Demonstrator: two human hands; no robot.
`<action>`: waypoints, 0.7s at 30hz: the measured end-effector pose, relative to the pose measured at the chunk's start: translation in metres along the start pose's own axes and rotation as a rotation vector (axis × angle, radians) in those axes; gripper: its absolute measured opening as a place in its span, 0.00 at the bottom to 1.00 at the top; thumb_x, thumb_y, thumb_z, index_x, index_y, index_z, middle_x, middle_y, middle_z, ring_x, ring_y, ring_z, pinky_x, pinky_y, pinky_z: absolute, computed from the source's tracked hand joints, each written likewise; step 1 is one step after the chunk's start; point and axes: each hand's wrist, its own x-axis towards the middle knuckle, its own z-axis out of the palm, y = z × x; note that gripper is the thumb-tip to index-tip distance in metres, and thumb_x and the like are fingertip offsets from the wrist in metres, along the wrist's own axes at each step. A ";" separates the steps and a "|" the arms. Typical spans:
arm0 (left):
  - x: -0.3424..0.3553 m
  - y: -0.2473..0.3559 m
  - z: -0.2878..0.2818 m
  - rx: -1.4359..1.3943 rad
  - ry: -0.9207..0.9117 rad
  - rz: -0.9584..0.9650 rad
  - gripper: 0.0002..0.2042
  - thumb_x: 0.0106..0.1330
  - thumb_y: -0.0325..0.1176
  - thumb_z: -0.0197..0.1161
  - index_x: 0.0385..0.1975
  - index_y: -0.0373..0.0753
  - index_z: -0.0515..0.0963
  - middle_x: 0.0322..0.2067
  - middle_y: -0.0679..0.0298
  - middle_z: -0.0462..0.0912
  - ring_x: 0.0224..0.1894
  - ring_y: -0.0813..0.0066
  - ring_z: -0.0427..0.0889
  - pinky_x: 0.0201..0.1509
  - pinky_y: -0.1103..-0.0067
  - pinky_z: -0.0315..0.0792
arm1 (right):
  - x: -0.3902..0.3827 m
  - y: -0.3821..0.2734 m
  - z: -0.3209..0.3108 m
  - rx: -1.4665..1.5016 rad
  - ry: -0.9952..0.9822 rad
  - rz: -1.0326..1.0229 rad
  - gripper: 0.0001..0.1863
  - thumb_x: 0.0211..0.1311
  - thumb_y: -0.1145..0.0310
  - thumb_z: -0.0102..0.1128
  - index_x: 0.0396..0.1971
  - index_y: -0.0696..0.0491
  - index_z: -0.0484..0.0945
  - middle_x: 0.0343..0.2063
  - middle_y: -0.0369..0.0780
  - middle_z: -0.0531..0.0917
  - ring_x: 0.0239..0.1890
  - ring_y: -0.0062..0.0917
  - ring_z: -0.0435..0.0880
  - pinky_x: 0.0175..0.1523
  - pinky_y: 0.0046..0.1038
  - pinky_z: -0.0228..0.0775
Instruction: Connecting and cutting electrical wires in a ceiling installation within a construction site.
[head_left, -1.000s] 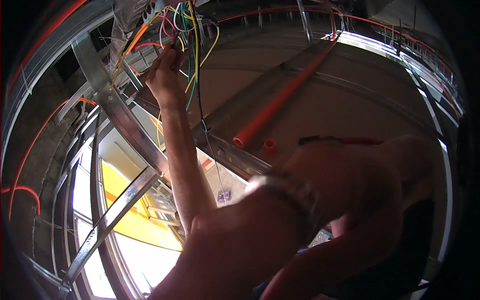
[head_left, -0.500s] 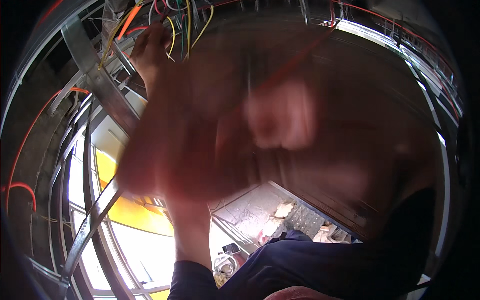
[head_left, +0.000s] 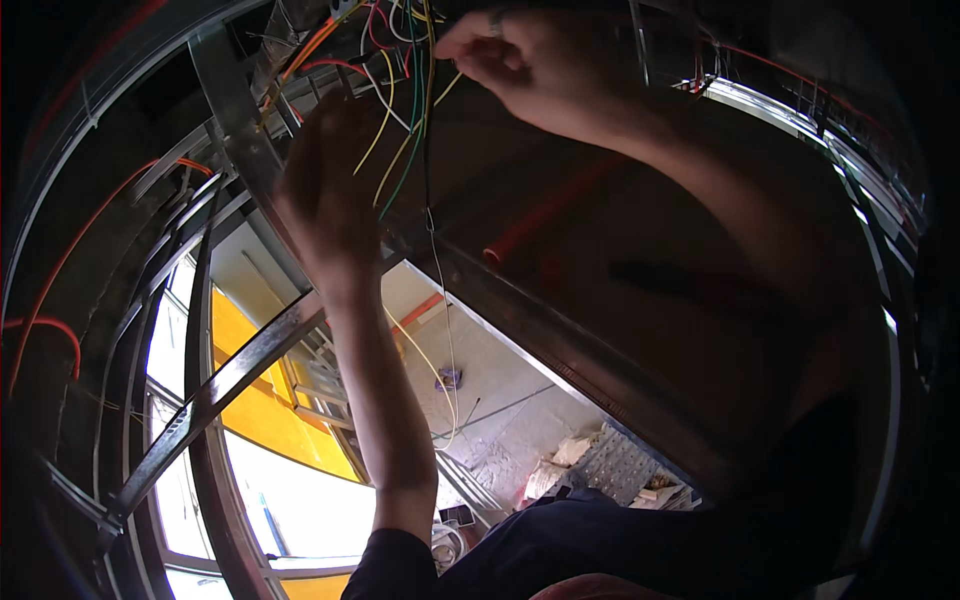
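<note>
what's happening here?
A person has both bare hands raised to a bundle of coloured wires hanging from above. The left hand is in shadow just left of the wires; whether it grips anything can't be made out. The right hand has its fingertips at the bundle's right side, a firm grip unclear. Several wire ends dangle loose, and an orange pipe lies behind, below the right forearm.

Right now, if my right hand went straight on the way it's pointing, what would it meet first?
Most likely the hanging wires, just left of your right hand in the picture. Depth is unclear, so it may already be touching them.
</note>
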 end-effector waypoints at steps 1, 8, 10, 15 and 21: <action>-0.013 0.021 -0.007 0.016 0.013 -0.017 0.20 0.69 0.42 0.52 0.52 0.32 0.73 0.45 0.58 0.80 0.48 0.69 0.79 0.51 0.76 0.71 | 0.005 0.001 0.006 -0.073 0.053 -0.073 0.08 0.58 0.78 0.54 0.37 0.60 0.79 0.28 0.45 0.83 0.33 0.32 0.83 0.39 0.30 0.75; -0.043 0.139 -0.052 -0.787 -0.309 -0.041 0.24 0.63 0.45 0.55 0.46 0.27 0.69 0.50 0.45 0.67 0.52 0.57 0.70 0.52 0.71 0.68 | 0.037 0.001 0.040 0.044 0.252 -0.324 0.04 0.54 0.82 0.51 0.25 0.61 0.76 0.24 0.50 0.80 0.30 0.40 0.82 0.35 0.36 0.73; -0.044 0.160 -0.054 -0.796 -0.334 -0.024 0.21 0.61 0.43 0.60 0.44 0.30 0.70 0.45 0.48 0.67 0.46 0.62 0.71 0.47 0.74 0.69 | 0.042 0.000 0.044 -0.055 0.157 -0.263 0.05 0.53 0.82 0.50 0.25 0.61 0.76 0.23 0.50 0.79 0.29 0.40 0.82 0.34 0.37 0.73; -0.052 0.190 -0.068 -0.929 -0.364 -0.108 0.14 0.54 0.30 0.67 0.36 0.35 0.71 0.40 0.55 0.63 0.33 0.70 0.72 0.35 0.77 0.71 | 0.049 0.003 0.052 -0.159 0.027 -0.141 0.06 0.51 0.81 0.49 0.24 0.62 0.76 0.18 0.52 0.78 0.26 0.42 0.82 0.32 0.40 0.73; -0.067 0.184 -0.088 -1.231 -0.307 -0.085 0.10 0.53 0.24 0.66 0.33 0.36 0.72 0.41 0.57 0.65 0.21 0.76 0.71 0.29 0.82 0.70 | 0.059 0.014 0.076 -0.470 0.148 -0.125 0.08 0.52 0.80 0.49 0.26 0.61 0.79 0.21 0.52 0.80 0.26 0.39 0.83 0.32 0.36 0.75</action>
